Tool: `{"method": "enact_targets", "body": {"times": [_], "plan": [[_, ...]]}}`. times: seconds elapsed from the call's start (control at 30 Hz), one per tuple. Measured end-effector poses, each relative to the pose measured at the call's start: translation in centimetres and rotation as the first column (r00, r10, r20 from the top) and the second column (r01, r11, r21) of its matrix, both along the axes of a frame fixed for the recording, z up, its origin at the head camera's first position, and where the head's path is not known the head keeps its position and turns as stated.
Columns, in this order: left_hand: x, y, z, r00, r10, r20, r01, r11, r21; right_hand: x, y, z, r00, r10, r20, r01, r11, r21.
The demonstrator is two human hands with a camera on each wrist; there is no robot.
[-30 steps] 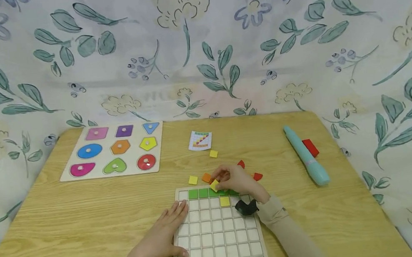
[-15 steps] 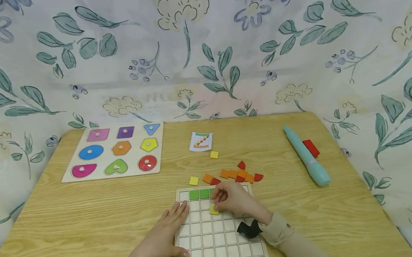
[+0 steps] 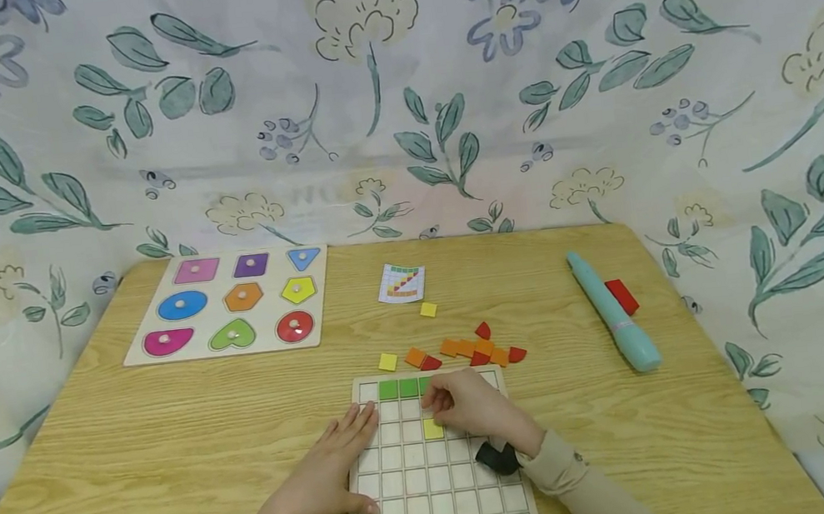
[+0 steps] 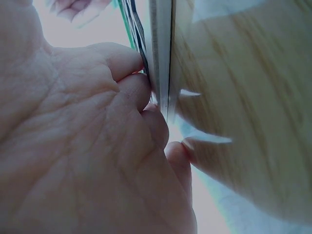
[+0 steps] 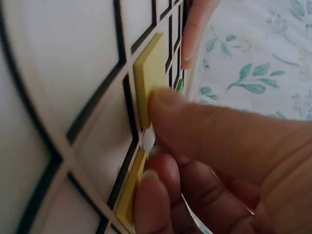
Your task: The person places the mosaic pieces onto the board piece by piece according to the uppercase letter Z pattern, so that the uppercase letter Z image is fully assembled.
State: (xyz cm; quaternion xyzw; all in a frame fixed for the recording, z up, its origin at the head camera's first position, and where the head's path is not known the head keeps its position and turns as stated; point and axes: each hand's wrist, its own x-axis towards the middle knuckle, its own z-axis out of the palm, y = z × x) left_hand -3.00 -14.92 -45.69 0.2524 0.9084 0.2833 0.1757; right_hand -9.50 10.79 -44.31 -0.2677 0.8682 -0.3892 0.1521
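My left hand (image 3: 325, 475) lies with spread fingers on the left edge of a white grid board (image 3: 414, 487); its palm (image 4: 73, 146) fills much of the left wrist view. Over the upper part of the board, my right hand (image 3: 473, 405) has its thumb on a yellow square tile (image 3: 433, 429) lying in a cell. In the right wrist view the thumb (image 5: 195, 117) touches that tile's face, and the curled fingers are by a second yellow tile (image 5: 130, 192). Green tiles (image 3: 399, 388) sit in the top row, partly hidden by the right hand.
Loose orange tiles (image 3: 483, 347), red quarter-round pieces (image 3: 516, 354) and yellow squares (image 3: 388, 362) lie beyond the board. A pattern card (image 3: 401, 282) is behind them. A shape puzzle (image 3: 224, 303) lies back left; a teal wand-like object (image 3: 614, 311) and red block (image 3: 621, 295) lie right.
My right hand has carried the yellow tile from above the top row down into a third-row cell, and its pinch has loosened. My left hand has stayed on the board's edge.
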Motion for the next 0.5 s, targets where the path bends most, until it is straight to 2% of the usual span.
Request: {"method": "enact_targets", "body": {"times": [0.2,0.27,0.33,0.4,0.43,0.5], "plan": [[0.0,0.0,0.2,1.000,-0.003,-0.011,0.003,1.000,-0.001,-0.9,-0.3,0.3,0.995,0.043,0.089,-0.044,0.999,0.007],[0.0,0.0,0.2,1.000,-0.006,-0.013,0.006,1.000,-0.003,-1.9,-0.3,0.6,0.991,0.024,0.134,-0.021,0.999,-0.024],[0.0,0.0,0.2,1.000,-0.003,-0.005,0.003,1.000,-0.006,-3.2,-0.3,0.8,0.972,-0.031,0.232,0.055,0.994,-0.098],[0.0,0.1,0.3,1.000,-0.002,0.002,0.002,1.000,-0.005,-4.7,-0.5,1.4,0.934,-0.128,0.333,0.199,0.962,-0.188],[0.0,0.0,0.3,1.000,0.001,0.005,-0.001,1.000,-0.009,-5.7,-0.6,1.4,0.907,-0.183,0.380,0.285,0.930,-0.234],[0.0,0.0,0.3,1.000,0.009,0.015,-0.009,1.000,-0.016,-7.7,-1.0,1.0,0.843,-0.299,0.446,0.457,0.837,-0.302]]}}
